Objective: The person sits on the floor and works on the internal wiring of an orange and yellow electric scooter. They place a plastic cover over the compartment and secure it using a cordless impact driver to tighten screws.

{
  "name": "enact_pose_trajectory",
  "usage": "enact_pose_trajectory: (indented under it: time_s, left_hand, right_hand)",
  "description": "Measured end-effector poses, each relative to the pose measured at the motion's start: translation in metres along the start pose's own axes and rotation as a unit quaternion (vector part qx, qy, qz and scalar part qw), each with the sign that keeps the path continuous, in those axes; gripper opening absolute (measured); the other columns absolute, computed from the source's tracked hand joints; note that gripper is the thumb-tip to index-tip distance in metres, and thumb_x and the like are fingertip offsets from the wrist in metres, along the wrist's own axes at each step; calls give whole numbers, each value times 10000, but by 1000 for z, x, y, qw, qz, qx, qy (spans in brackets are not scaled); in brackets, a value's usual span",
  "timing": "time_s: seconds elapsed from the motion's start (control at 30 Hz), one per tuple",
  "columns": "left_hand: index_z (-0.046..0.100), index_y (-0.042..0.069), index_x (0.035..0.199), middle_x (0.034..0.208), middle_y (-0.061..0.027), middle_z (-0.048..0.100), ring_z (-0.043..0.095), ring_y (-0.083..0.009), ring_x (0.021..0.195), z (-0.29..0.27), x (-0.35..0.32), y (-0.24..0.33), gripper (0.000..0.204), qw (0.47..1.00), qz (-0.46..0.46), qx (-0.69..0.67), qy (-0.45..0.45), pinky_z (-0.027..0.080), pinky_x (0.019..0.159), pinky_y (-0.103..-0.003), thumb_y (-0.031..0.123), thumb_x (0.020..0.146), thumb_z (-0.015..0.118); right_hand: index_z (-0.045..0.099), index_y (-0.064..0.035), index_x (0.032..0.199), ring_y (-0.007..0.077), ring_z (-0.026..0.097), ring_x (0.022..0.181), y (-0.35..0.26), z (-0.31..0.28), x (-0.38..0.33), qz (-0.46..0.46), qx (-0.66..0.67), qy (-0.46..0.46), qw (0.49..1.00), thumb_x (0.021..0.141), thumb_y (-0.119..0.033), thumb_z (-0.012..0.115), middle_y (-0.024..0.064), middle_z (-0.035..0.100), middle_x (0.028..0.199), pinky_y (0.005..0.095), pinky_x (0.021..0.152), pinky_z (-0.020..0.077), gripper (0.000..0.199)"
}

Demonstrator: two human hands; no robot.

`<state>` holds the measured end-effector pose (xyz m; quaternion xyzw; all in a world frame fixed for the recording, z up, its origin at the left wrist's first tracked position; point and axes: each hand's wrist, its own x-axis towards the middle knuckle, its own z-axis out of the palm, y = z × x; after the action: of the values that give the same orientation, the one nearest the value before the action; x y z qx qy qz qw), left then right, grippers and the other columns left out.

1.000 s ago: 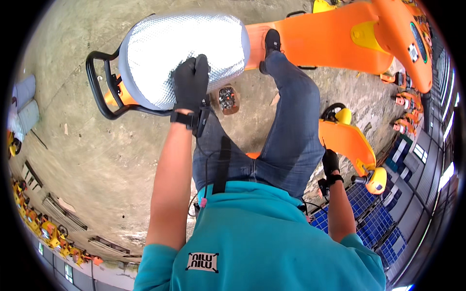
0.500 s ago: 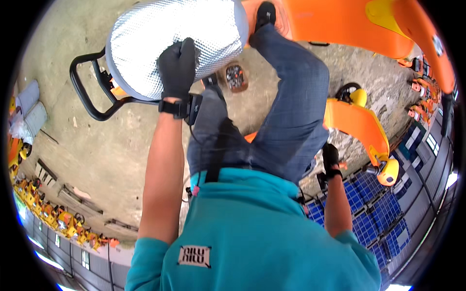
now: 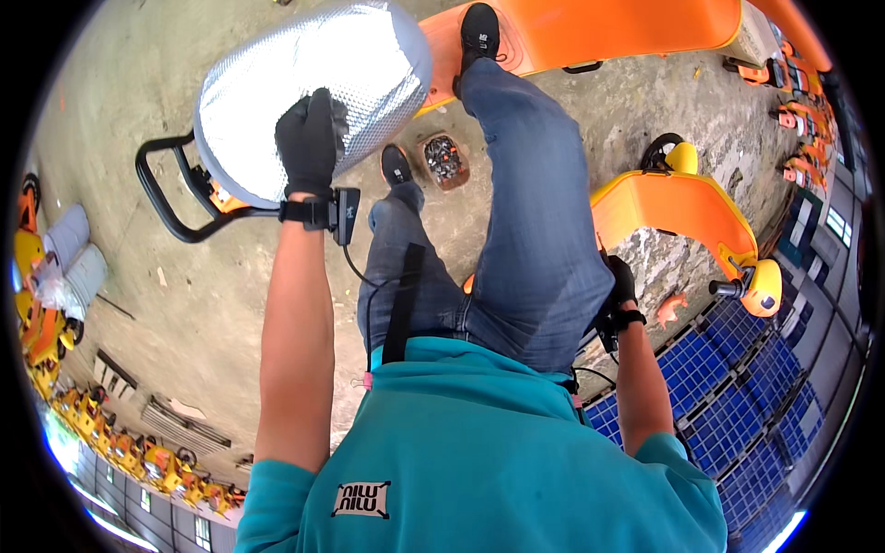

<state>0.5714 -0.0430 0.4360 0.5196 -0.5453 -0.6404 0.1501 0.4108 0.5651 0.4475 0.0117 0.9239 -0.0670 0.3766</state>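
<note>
My left hand (image 3: pixel 310 143), in a black glove, presses on a scooter seat in a shiny silver cover (image 3: pixel 369 55). Its fingers are curled closed against the cover; whether they pinch any of it is hidden. A black tubular rail (image 3: pixel 175 217) sticks out past the seat's left end. Close beside my right thigh is my right hand (image 3: pixel 623 279), also gloved in black, its fingers partly hidden by the leg. My right shoe (image 3: pixel 480 35) rests on the scooter's orange footboard (image 3: pixel 525 46), and the left shoe (image 3: pixel 396 164) is on the concrete floor.
A box of small dark parts (image 3: pixel 444 161) sits between my feet. To the right stands an orange and yellow scooter (image 3: pixel 682 207), with blue gridded crates (image 3: pixel 737 369) nearer. More scooters line the right (image 3: pixel 802 120) and left (image 3: pixel 138 452) edges. Wrapped rolls (image 3: pixel 78 263) lie far left.
The whole view has shifted a little. My right hand has drawn in closer against the right thigh. My left hand stays on the silver seat cover.
</note>
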Motion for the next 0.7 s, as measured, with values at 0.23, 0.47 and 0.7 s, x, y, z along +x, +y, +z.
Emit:
enact_pose_trajectory:
  time_s: [0.23,0.47,0.7]
  left_hand:
    - [644,39,716,556,-16,579,482,-71,427,-5,-12,-6,356,999,-5,10,44,334,398,-220,278,960,543]
    - [636,33,719,558,-4,563,463,-68,438,-7,-18,-40,381,996,76,43,10,332,404,-227,292,979,531]
    - [628,47,727,572,-16,578,470,-71,430,-3,-3,4,346,999,-34,-11,-5,328,397,-210,281,962,533]
  right_hand:
    - [690,-11,943,413,637,929,62,34,12,-90,-63,30,993,973,-519,382,254,669,918,462,770,496,595]
    - [646,-10,1038,337,662,831,-101,-5,-36,20,-127,-84,988,967,-512,416,203,679,818,419,728,500,557]
    - [686,12,864,348,670,789,-85,3,-25,9,12,7,1000,955,-532,456,177,693,777,419,710,496,598]
